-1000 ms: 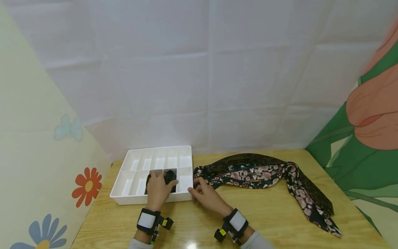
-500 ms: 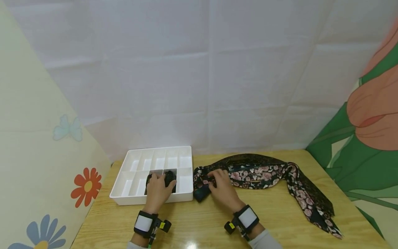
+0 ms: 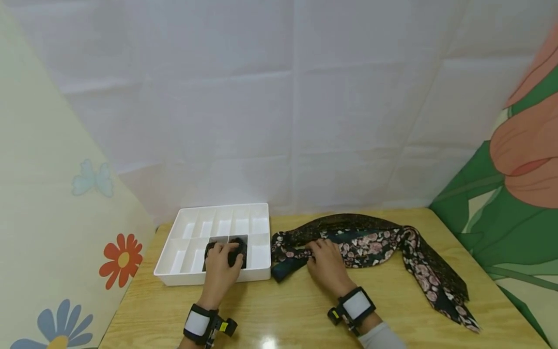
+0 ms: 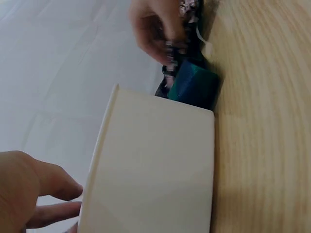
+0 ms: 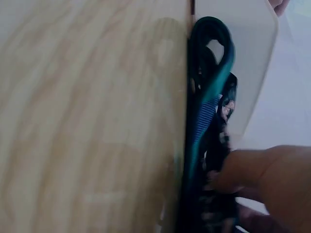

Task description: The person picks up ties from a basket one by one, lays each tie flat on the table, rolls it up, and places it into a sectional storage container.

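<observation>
A dark scarf with pink roses lies in a long curve on the table, its left end against the white divided tray. My right hand pinches the scarf's front edge between thumb and fingers. Below that edge a plain teal strip of cloth shows; the right wrist view has it as a standing loop of teal fabric. My left hand reaches over the tray's front wall, fingers spread on black objects in two dark compartments. The hand partly hides them.
The tray's other compartments are white, in two rows. The scarf's knot-like bend lies to the right, and its tail runs toward the table's right edge. A pale sheet hangs behind the wooden table.
My right hand has moved right from the tray's corner along the scarf, and more of the teal cloth shows at its left end. My left hand stays over the dark compartments.
</observation>
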The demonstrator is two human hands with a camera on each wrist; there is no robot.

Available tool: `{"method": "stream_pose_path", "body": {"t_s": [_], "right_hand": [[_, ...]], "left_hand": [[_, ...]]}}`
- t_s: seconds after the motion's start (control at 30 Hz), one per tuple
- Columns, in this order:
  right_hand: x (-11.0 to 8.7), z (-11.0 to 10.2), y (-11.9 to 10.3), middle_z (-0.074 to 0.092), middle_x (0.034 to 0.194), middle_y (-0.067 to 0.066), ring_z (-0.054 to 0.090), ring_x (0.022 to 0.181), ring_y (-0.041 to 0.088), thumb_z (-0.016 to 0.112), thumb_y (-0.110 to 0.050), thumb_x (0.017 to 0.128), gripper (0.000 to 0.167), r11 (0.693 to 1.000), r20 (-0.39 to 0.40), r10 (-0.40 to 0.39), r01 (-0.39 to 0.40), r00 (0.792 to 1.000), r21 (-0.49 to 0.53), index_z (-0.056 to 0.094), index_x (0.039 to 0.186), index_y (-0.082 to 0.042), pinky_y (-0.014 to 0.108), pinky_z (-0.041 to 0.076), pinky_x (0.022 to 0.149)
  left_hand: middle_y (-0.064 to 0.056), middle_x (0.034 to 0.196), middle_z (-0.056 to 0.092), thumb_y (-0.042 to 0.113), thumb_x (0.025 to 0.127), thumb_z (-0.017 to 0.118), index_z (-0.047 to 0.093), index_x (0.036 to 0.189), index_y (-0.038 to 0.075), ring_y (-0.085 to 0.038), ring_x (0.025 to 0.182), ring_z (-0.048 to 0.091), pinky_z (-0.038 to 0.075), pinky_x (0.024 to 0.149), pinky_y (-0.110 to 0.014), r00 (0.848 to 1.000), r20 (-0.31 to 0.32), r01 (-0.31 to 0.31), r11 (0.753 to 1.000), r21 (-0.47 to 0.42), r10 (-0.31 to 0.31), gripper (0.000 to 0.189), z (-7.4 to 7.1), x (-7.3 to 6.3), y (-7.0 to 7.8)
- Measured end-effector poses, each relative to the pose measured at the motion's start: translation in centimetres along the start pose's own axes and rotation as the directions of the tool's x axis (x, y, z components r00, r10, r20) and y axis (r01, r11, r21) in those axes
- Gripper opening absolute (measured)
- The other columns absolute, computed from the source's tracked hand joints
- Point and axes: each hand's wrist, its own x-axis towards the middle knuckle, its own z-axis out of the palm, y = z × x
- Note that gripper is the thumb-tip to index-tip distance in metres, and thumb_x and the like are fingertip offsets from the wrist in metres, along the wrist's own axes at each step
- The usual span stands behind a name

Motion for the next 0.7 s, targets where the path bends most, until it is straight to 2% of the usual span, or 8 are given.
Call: {"method": "stream_pose_path", "body": {"t_s": [0.13,0.23,0.3,0.37,0.47,0.53,0.63,0.7], "right_hand": [[0.0,-0.8,0.1,0.069,0.111,0.009,0.059,0.101,0.029,0.075,-0.009,0.095,0.023,0.998,-0.031,0.009,-0.007,0.999,0.061,0.075,0.119,-0.011,0.051,0.048,0.089],[-0.1,-1.7,-0.3,0.068,0.112,0.007,0.06,0.098,0.025,0.072,-0.009,0.098,0.024,0.995,-0.042,0.002,0.003,0.999,0.103,0.074,0.121,-0.011,0.046,0.049,0.084],[-0.2,-2.3,-0.6,0.069,0.112,0.007,0.062,0.097,0.023,0.071,-0.007,0.098,0.024,0.991,-0.042,-0.008,0.014,0.999,0.136,0.075,0.122,-0.012,0.043,0.051,0.081],[-0.4,-2.7,-1.0,0.071,0.114,0.006,0.065,0.097,0.021,0.071,-0.007,0.099,0.025,0.988,-0.032,-0.012,0.017,0.999,0.156,0.076,0.122,-0.012,0.04,0.054,0.079],[-0.6,-3.3,-1.6,0.074,0.113,0.005,0.067,0.092,0.016,0.072,-0.01,0.1,0.024,0.982,0.017,-0.005,0.002,1.0,0.189,0.076,0.123,-0.014,0.034,0.054,0.074],[-0.8,-3.6,-1.9,0.075,0.111,0.004,0.064,0.085,0.01,0.071,-0.013,0.101,0.025,0.976,0.062,-0.001,-0.013,0.998,0.218,0.076,0.126,-0.014,0.029,0.05,0.069],[-0.8,-3.8,-2.0,0.076,0.112,0.002,0.06,0.079,0.007,0.068,-0.016,0.104,0.028,0.961,0.12,-0.026,-0.008,0.992,0.277,0.075,0.131,-0.017,0.027,0.045,0.068],[-0.9,-4.0,-1.9,0.076,0.116,0.001,0.065,0.084,0.008,0.068,-0.018,0.104,0.029,0.953,0.139,-0.054,0.01,0.989,0.302,0.074,0.133,-0.018,0.029,0.051,0.072]], "left_hand": [[-0.017,0.111,0.065,0.004,0.089,0.079,0.076,0.113,0.0,-0.035,0.105,0.058,0.047,0.09,-0.054,0.99,-0.057,-0.129,0.991,-0.024,0.127,0.024,0.6,-0.3,0.4],[-0.014,0.115,0.065,0.004,0.087,0.082,0.076,0.111,0.002,-0.032,0.109,0.059,0.052,0.089,-0.051,0.962,-0.065,-0.268,0.963,-0.035,0.265,0.025,1.3,-0.5,1.0],[-0.013,0.12,0.064,0.009,0.086,0.085,0.074,0.115,0.003,-0.032,0.115,0.058,0.053,0.094,-0.052,0.94,-0.04,-0.34,0.94,-0.032,0.338,0.031,1.9,-0.6,1.5],[-0.012,0.128,0.063,0.019,0.085,0.09,0.072,0.123,0.005,-0.034,0.125,0.056,0.053,0.101,-0.054,0.923,0.011,-0.383,0.923,-0.027,0.384,0.045,2.6,-0.8,2.0],[-0.01,0.135,0.061,0.04,0.078,0.095,0.066,0.135,0.011,-0.036,0.137,0.051,0.048,0.111,-0.058,0.905,0.101,-0.419,0.907,0.037,0.414,0.07,3.7,-1.2,2.7],[-0.008,0.134,0.062,0.048,0.072,0.097,0.065,0.136,0.013,-0.037,0.139,0.051,0.046,0.113,-0.06,0.89,0.132,-0.449,0.889,0.091,0.436,0.08,4.3,-1.5,3.1],[-0.007,0.123,0.067,0.034,0.074,0.097,0.067,0.128,0.012,-0.036,0.134,0.055,0.049,0.111,-0.057,0.881,0.088,-0.472,0.874,0.113,0.464,0.065,5.2,-1.7,3.4],[-0.005,0.115,0.07,0.014,0.076,0.092,0.07,0.12,0.011,-0.034,0.127,0.059,0.053,0.105,-0.052,0.879,0.017,-0.476,0.876,0.071,0.476,0.049,5.5,-1.7,3.4]]}}
